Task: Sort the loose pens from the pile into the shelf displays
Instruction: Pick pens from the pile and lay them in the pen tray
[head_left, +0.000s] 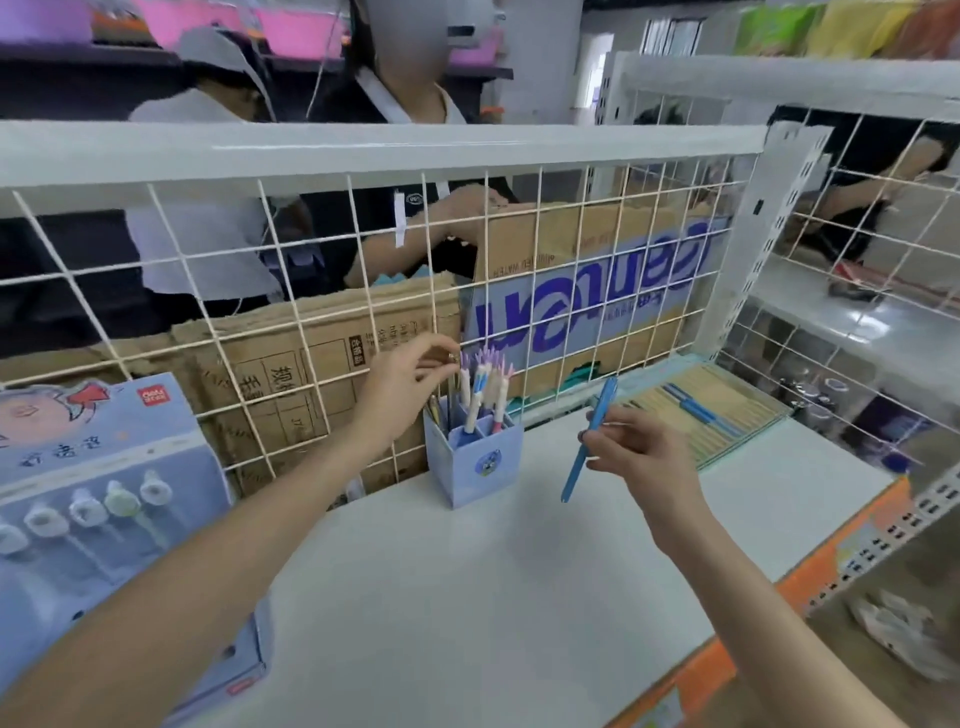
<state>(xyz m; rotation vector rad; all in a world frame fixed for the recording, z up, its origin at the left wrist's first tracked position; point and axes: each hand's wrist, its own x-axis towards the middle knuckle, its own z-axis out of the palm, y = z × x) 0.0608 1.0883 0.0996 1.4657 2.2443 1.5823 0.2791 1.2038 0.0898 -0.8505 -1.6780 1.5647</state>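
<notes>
On the white shelf (467, 597), against the wire-grid back, stands one pale blue square pen holder (474, 457) with a cluster of pens. The left hand (410, 384) reaches over it, fingertips pinching one pen top. The right hand (641, 452), held nearby, grips one tilted blue pen (589, 441).

Under both hands the shelf top (467, 597) looks smooth, matt white. Behind the left hand (400, 389), a painted wire grid (291, 312) fronts rough brown cardboard boxes (311, 358). Below it, the pen holder (470, 457) seems printed card. The right hand (641, 452) pinches a glossy blue plastic pen (592, 436)
</notes>
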